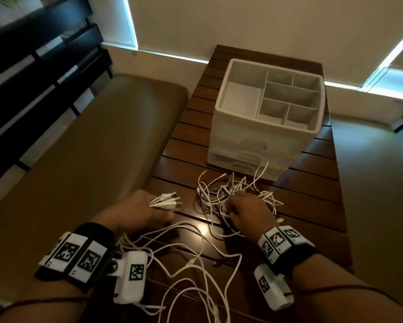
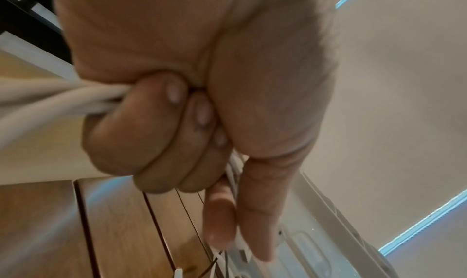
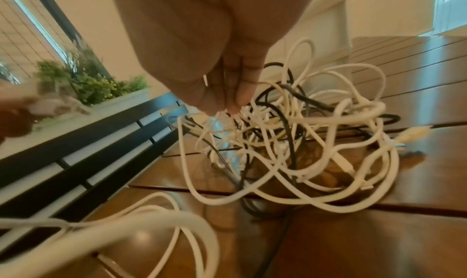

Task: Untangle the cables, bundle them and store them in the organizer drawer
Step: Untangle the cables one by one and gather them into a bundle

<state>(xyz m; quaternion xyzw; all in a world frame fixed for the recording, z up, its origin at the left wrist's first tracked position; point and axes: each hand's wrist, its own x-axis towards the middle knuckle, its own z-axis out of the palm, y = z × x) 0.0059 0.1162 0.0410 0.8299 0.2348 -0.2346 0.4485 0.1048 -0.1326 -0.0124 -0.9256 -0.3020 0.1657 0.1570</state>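
Surface: slatted dark wooden table [image 1: 312, 183], with a tan cushioned bench [image 1: 98, 145] along its left edge.
Loose cables: white cables [image 1: 186, 271] trail in loops over the nearest slats, between the two wrists.
Left hand: the left hand [image 1: 135, 210] is closed in a fist round several white cables; the left wrist view shows the fingers [image 2: 141, 142] curled tight with the thumb laid along them, and a cluster of plug ends [image 1: 166, 201] sticks out past the knuckles.
Right hand: the right hand [image 1: 247, 213] rests on the tangle, fingertips [image 3: 227, 100] drawn together and pinching thin white strands.
Tangle: the knot of white and black cables [image 1: 233, 192] lies on the table just in front of the organizer.
Organizer: a white plastic organizer [image 1: 265, 127] stands further back, its top tray divided into compartments, its two drawers [image 1: 247, 157] pushed in.
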